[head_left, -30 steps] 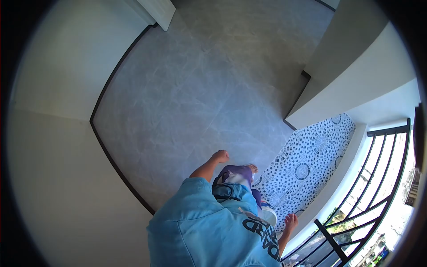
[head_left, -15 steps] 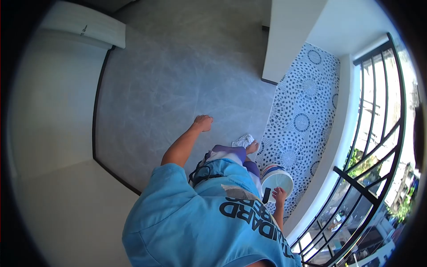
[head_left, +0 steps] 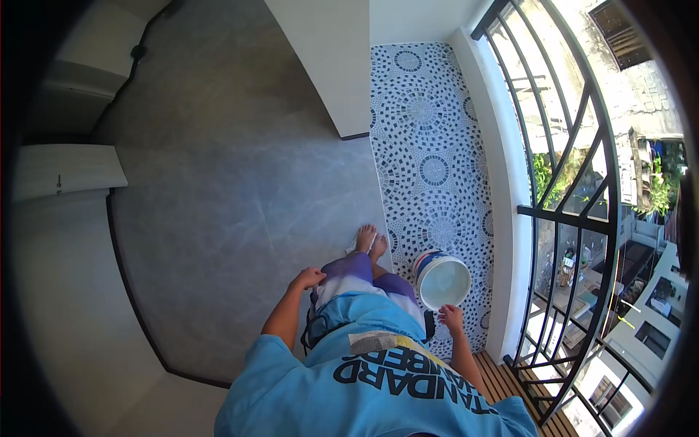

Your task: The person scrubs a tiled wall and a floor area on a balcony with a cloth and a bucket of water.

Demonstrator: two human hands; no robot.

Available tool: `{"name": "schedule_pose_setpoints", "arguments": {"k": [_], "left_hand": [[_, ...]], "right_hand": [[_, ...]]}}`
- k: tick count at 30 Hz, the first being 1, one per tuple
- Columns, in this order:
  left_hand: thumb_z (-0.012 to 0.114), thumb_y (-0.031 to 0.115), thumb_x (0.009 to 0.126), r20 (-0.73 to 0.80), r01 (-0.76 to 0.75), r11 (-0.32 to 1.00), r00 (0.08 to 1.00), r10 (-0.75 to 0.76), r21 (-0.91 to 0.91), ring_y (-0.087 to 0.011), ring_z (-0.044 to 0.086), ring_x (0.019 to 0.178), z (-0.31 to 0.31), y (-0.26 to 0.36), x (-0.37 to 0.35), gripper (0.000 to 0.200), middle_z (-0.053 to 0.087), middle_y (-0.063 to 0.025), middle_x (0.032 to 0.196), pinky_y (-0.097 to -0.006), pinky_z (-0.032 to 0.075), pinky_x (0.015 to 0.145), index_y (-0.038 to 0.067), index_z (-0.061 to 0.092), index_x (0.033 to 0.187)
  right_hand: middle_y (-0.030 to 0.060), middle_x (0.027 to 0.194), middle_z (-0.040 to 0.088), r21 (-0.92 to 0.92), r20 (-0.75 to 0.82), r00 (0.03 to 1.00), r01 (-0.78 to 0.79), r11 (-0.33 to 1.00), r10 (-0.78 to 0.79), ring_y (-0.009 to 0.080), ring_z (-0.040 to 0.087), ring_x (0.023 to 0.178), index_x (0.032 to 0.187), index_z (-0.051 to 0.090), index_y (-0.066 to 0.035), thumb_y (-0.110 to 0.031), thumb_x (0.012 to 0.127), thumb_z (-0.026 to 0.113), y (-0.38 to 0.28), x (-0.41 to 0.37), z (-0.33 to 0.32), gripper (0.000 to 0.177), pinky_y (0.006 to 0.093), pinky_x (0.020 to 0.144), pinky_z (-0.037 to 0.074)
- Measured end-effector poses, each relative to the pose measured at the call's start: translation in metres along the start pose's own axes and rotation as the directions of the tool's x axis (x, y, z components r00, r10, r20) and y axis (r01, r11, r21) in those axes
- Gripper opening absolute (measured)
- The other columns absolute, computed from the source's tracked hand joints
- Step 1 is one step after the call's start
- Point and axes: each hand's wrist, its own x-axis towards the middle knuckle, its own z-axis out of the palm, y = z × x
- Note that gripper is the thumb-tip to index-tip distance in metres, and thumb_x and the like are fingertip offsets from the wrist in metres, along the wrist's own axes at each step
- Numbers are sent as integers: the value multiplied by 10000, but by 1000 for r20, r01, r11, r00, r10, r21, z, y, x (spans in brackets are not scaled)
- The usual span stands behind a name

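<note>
My left hand (head_left: 309, 277) hangs beside the left leg of my purple and white shorts (head_left: 347, 272), its fingers curled in and nothing visible in them. Just below the near rim of a white bucket (head_left: 444, 284) is my right hand (head_left: 451, 317), its fingers loosely bent and apart, holding nothing. The bucket stands upright on the mosaic floor and has pale liquid inside. A white cloth (head_left: 352, 251) shows in part beneath my left foot (head_left: 365, 237).
Smooth grey floor (head_left: 211, 218) meets the patterned mosaic (head_left: 435, 171) at a straight edge. A white wall end (head_left: 328, 65) juts in ahead. Along the right run a low white ledge (head_left: 506, 182) and a black metal railing (head_left: 568, 218). Wooden slats (head_left: 524, 400) lie at lower right.
My view has turned, so the bucket and mosaic appear further left. My left hand has come down from in front to beside my thigh. My feet now show together, covering more of the cloth.
</note>
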Motion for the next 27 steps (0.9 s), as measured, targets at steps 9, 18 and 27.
{"name": "schedule_pose_setpoints", "arguments": {"k": [9, 18, 27], "left_hand": [[637, 326, 776, -210, -246, 960, 954, 214, -136, -246, 652, 841, -21, -26, 93, 320, 682, -125, 926, -351, 514, 739, 57, 662, 948], [620, 169, 811, -380, -379, 829, 898, 222, -410, -118, 614, 647, -73, -1, 100, 166, 650, -42, 711, -257, 486, 613, 40, 628, 915], [626, 199, 837, -298, -386, 872, 907, 298, -300, -126, 618, 677, -45, 1, 74, 226, 655, -58, 766, -269, 499, 632, 27, 624, 983]], "right_hand": [[93, 852, 662, -8, -64, 997, -34, 999, 34, 145, 616, 644, 1037, 610, 25, -141, 884, 533, -5, -19, -1, 238, 261, 548, 499], [69, 777, 635, 40, -116, 993, -31, 999, 36, 138, 602, 611, 966, 626, 29, -139, 881, 555, -10, -34, 20, 202, 266, 530, 491], [84, 813, 656, 86, -63, 997, -36, 996, 42, 142, 611, 613, 996, 621, 25, -162, 884, 561, 37, -14, 46, 226, 261, 495, 479]]}}
